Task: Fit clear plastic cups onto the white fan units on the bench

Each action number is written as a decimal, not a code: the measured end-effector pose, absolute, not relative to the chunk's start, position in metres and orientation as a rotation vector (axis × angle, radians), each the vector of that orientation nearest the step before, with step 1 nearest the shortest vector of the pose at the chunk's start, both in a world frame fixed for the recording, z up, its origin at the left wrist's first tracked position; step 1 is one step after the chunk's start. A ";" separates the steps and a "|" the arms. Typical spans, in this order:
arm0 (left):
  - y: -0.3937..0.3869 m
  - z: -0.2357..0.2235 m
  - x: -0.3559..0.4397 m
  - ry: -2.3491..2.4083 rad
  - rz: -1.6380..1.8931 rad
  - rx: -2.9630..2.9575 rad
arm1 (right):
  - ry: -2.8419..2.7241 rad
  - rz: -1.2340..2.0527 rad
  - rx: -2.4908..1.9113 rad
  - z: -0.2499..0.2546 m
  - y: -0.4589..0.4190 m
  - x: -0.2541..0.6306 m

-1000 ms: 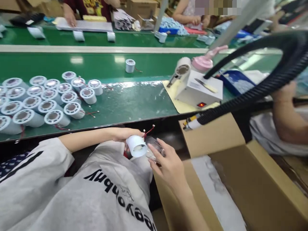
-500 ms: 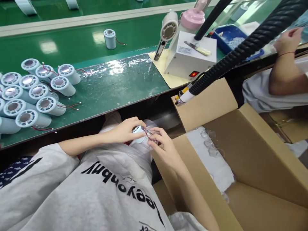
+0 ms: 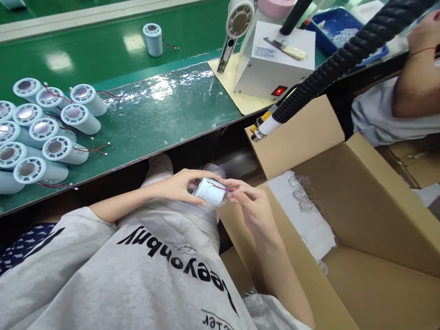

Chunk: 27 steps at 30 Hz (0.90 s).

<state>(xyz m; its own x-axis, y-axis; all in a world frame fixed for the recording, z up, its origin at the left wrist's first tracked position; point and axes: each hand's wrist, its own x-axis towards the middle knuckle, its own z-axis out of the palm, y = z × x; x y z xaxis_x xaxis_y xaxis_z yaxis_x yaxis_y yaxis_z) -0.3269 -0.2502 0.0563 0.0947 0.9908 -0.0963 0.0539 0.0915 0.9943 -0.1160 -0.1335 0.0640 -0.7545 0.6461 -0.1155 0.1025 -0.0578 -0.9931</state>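
Observation:
A light blue cylindrical housing [image 3: 210, 191] lies on its side above my lap, with what looks like a clear plastic sleeve around it. My left hand [image 3: 187, 185] grips its left end, thumb below and fingers over the top. Dark red thin wires [image 3: 228, 188] run along the housing and out past its right end. There my right hand [image 3: 252, 201] pinches them between thumb and fingertips. Similar blue cylinders [image 3: 65, 150] with wires stand grouped at the left of the green bench [image 3: 144, 119].
A lone blue cylinder [image 3: 153, 40] stands on the green belt. A white box [image 3: 275, 64] with a lit red switch and a black corrugated hose [image 3: 330, 68] are at the right. Below is an open carton [image 3: 374, 201] containing clear plastic pieces. A co-worker's arm [image 3: 417, 87] shows far right.
The blue housing has turned and now shows its side, with the clear sleeve around it. My right hand has drawn away to the right, holding the wires. The view has shifted slightly.

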 end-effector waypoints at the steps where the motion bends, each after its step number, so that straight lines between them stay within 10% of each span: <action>1: -0.251 0.058 -0.325 1.199 1.065 1.135 | -1.874 1.852 -0.752 0.064 -0.134 -0.115; 8: -0.257 0.066 -0.322 1.189 1.034 0.950 | -2.320 1.280 -0.513 0.063 -0.140 -0.101; 27: -0.202 0.034 -0.328 1.148 1.329 0.685 | -1.641 1.681 -0.661 0.001 -0.127 -0.127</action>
<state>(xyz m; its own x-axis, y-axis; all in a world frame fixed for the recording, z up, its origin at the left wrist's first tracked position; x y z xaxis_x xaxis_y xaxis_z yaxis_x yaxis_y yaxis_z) -0.3279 -0.2017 0.0341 -0.1362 0.9602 -0.2437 -0.3804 0.1764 0.9078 -0.1272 -0.1267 0.0011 -0.6345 0.7658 0.1046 -0.1229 0.0337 -0.9918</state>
